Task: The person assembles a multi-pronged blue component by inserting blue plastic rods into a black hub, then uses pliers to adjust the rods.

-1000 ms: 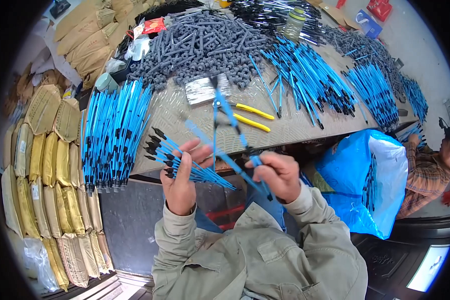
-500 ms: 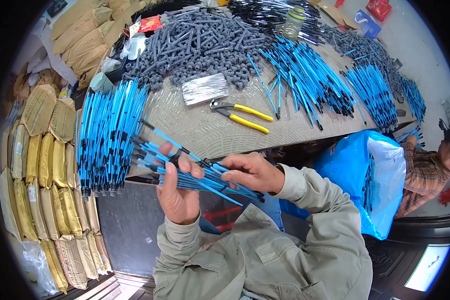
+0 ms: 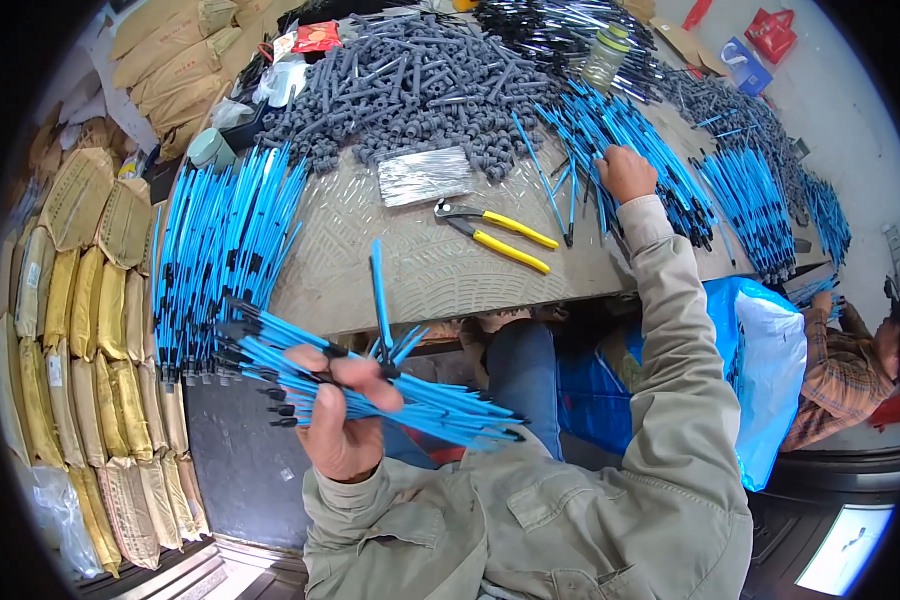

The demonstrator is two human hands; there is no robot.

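Head view: the left hand (image 3: 345, 425) sits at about seven o'clock in the picture, fingers curled tight around a bundle of thin blue plastic rods with black tips (image 3: 370, 390). The bundle lies roughly level, its black ends fanning toward nine o'clock, and one rod sticks up toward twelve o'clock. It hangs in front of the near edge of the grey patterned tabletop (image 3: 420, 270), above the person's lap.

The right hand (image 3: 625, 172) is stretched out to about one o'clock, resting knuckles-up on a loose heap of the same blue rods (image 3: 610, 130) on the tabletop. Its fingers are bent down into the heap; whether they have closed on a rod cannot be told from here.

Between the two hands, near the centre, a pair of yellow-handled pliers (image 3: 495, 228) lies flat, handles pointing to four o'clock. Just beyond it, at eleven o'clock of the pliers, lies a flat sheaf of silvery wire pieces (image 3: 425, 175). Behind that spreads a wide pile of short grey plastic fittings (image 3: 410, 85). At nine o'clock a long stack of blue rods (image 3: 220, 250) runs along the tabletop's left edge. Tan paper sacks (image 3: 80, 300) stand in rows at the far left. A blue and white plastic bag (image 3: 770, 360) hangs at three o'clock, beside another person in a plaid sleeve (image 3: 835, 375).
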